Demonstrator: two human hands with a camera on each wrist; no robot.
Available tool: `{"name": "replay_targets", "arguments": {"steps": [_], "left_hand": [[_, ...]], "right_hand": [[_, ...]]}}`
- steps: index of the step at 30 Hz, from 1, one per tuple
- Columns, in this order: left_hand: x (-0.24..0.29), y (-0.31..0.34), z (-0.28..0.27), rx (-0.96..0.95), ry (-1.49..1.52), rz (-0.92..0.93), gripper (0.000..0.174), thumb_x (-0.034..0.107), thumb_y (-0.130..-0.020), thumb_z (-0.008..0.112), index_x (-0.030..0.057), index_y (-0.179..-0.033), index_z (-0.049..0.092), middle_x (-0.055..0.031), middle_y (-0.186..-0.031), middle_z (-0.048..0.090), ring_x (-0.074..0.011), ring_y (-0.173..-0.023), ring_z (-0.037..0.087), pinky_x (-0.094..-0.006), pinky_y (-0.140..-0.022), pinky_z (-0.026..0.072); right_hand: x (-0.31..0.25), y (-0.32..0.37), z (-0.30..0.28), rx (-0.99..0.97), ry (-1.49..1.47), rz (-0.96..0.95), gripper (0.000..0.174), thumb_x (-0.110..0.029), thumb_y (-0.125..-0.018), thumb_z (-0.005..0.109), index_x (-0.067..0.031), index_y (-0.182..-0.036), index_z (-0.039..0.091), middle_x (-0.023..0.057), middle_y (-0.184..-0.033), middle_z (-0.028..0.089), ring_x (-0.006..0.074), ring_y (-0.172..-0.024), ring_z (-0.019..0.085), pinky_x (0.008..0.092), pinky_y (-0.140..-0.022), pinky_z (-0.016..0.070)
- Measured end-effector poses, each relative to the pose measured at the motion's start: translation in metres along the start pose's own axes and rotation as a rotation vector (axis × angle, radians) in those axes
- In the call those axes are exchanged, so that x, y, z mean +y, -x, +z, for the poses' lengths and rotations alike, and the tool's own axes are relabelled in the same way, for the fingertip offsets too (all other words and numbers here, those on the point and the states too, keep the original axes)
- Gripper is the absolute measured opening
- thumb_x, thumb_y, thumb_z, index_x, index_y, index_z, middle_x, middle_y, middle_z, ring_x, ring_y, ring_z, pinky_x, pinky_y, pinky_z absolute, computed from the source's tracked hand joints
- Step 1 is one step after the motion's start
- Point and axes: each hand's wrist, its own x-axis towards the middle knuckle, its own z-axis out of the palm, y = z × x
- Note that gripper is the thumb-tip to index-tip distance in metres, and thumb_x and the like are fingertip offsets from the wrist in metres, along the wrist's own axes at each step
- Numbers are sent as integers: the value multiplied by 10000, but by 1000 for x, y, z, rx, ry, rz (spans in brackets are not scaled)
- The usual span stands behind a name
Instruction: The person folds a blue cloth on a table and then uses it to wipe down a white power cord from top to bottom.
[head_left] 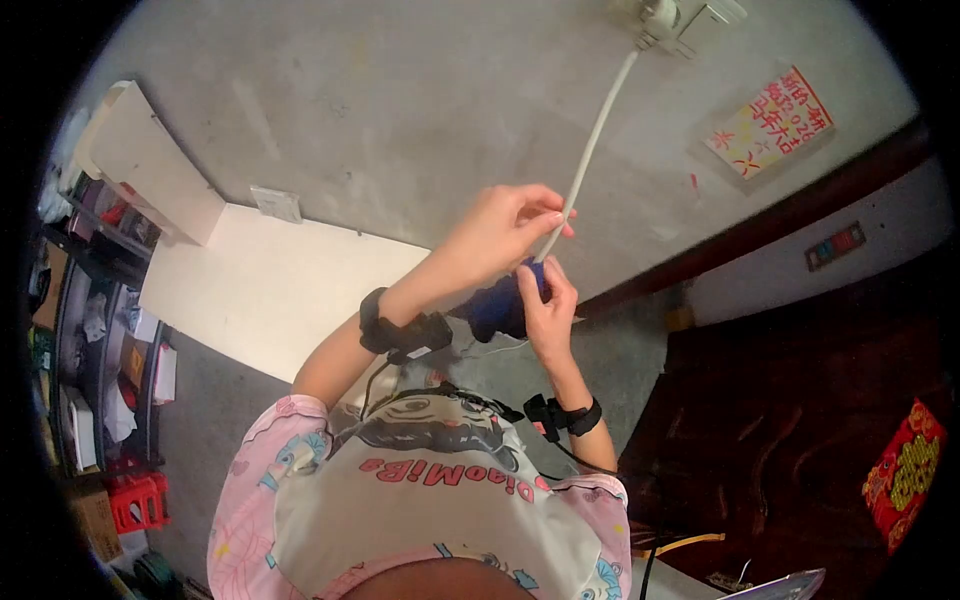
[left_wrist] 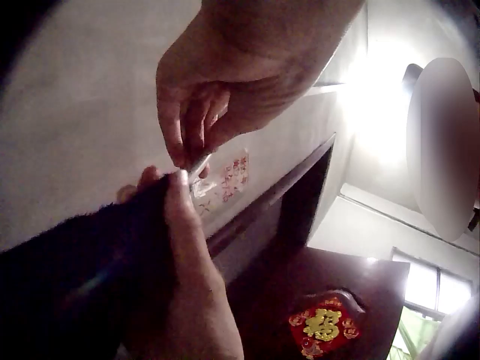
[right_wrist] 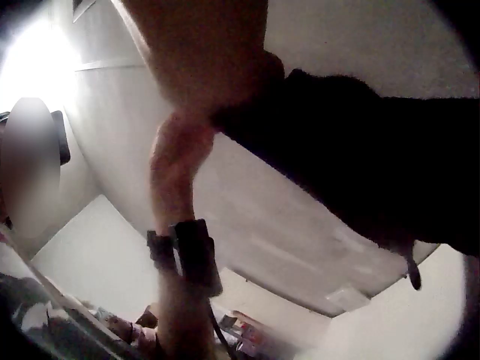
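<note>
Cable (head_left: 601, 137), white: pinching it with left hand (head_left: 503, 232), gripping dark blue bundle (head_left: 498, 308) at cable's lower end with right hand (head_left: 550, 316).

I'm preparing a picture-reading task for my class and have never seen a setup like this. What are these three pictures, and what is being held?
No robot here: these are a person's two bare hands. The widest picture comes from a camera worn on the head, looking forward and down. The other two come from the left wrist camera and the right wrist camera, each looking at its own hand's work.

The left hand pinches a white cord, which runs up to a plug at the wall. The right hand grips a dark blue bundle where the cord meets it; I cannot tell what the bundle is.

The surface on the left is a white table, with a white panel rising at its left end.
</note>
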Motion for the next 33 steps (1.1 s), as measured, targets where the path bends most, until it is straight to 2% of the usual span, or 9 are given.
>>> {"name": "replay_targets", "arguments": {"steps": [4,9,12,14,18,21,23,27,33], "left_hand": [[3,-2,-1,3,-104,-31,208,126,-846,488,-42,-949,552,-98,-893,621,-146,-869,588,-261,-772,446],[-4,-8,1,-9,-52,25,213,135,-838,507,-49,-933,556,-105,-884,623,-147,-855,594,-256,-767,448],[-2,-7,4,-20,-25,23,220,146,-837,511,-49,-928,559,-107,-875,623,-145,-841,596,-249,-749,450],[-1,-7,7,-23,-10,2,227,154,-838,512,-49,-927,560,-107,-868,623,-142,-829,597,-246,-737,452],[-2,-9,13,-14,-30,0,250,186,-841,510,-39,-936,565,-96,-837,625,-127,-786,584,-250,-710,456],[-2,-8,13,-2,-20,-6,253,195,-837,514,-30,-936,570,-87,-819,626,-118,-769,573,-256,-704,453],[1,-10,13,3,-12,-16,249,194,-832,517,-25,-936,573,-82,-812,627,-115,-766,568,-261,-703,452],[-6,-13,13,20,-124,140,227,177,-822,519,-11,-934,581,-51,-807,619,-93,-737,543,-243,-676,435],[-15,-12,17,-37,164,-16,224,171,-839,497,-12,-943,574,-23,-810,594,-64,-691,474,-211,-653,402]], "right_hand": [[16,18,7,4,-45,-14,109,-79,-775,553,27,-779,580,91,-752,529,154,-675,515,255,-635,402],[34,40,9,26,-23,-11,119,-72,-790,522,35,-761,565,72,-744,513,139,-674,480,244,-635,380],[32,36,0,9,0,30,93,-75,-770,549,7,-776,594,91,-756,541,183,-727,514,281,-676,399],[30,26,-4,-141,21,-81,99,-86,-768,553,2,-781,596,90,-779,546,189,-765,499,293,-714,384],[23,11,-6,-155,-35,-52,102,-92,-766,558,1,-787,595,95,-794,542,198,-788,486,304,-738,371],[16,-3,-12,-90,-181,-42,122,-94,-788,551,18,-811,590,72,-825,550,156,-800,482,278,-739,375],[5,-14,-18,37,-440,112,159,-106,-821,530,42,-854,579,34,-860,542,106,-828,466,239,-749,367],[-3,-27,-27,59,-462,54,205,-143,-843,520,49,-892,572,21,-927,522,85,-866,457,210,-767,352],[4,-20,-22,111,-421,39,231,-177,-848,519,45,-847,585,19,-910,522,74,-818,452,206,-727,354]]}}
